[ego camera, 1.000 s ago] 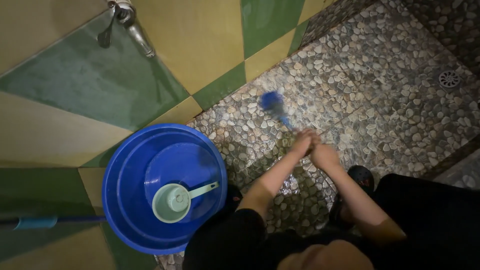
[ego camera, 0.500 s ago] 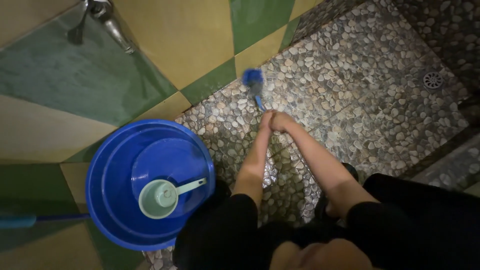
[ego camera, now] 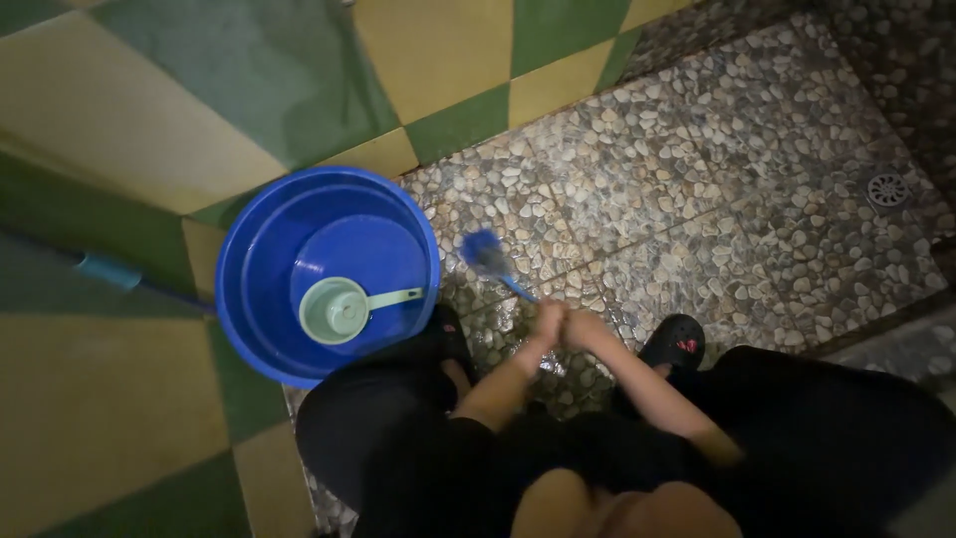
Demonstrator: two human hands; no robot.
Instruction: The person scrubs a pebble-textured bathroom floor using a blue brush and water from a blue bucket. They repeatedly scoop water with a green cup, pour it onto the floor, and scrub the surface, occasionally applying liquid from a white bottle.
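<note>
Head view, looking down. At the left edge of the frame a thin dark pole with a light blue sleeve (ego camera: 108, 271) runs along the wall (ego camera: 199, 90), which is tiled in green and yellow diamonds and fills the upper left and the left side of the frame. Just right of the pole, centre left, a blue tub (ego camera: 244, 259) stands on the floor against the wall. A pale green dipper (ego camera: 337, 310) lies inside it, cup to the left, handle pointing right towards the tub's rim.

Right of the tub, at the centre of the frame, a blue brush (ego camera: 487, 255) has its head low over the pebble floor (ego camera: 697, 169); blur hides whether the bristles touch. Its thin handle slants down and right into the hands. The left hand (ego camera: 549, 319) is closed around the handle. The right hand (ego camera: 581, 327) is pressed against the left, also curled shut about the handle's end, so far as the blur allows. The floor around the brush and hands glistens wet.

Below the hands, the person's dark-clothed legs fill the lower centre and lower right of the frame. A black sandal (ego camera: 675, 343) shows just right of the hands. At the far right edge, upper part, a round metal drain (ego camera: 886, 189) sits in the floor, well apart from the brush.
</note>
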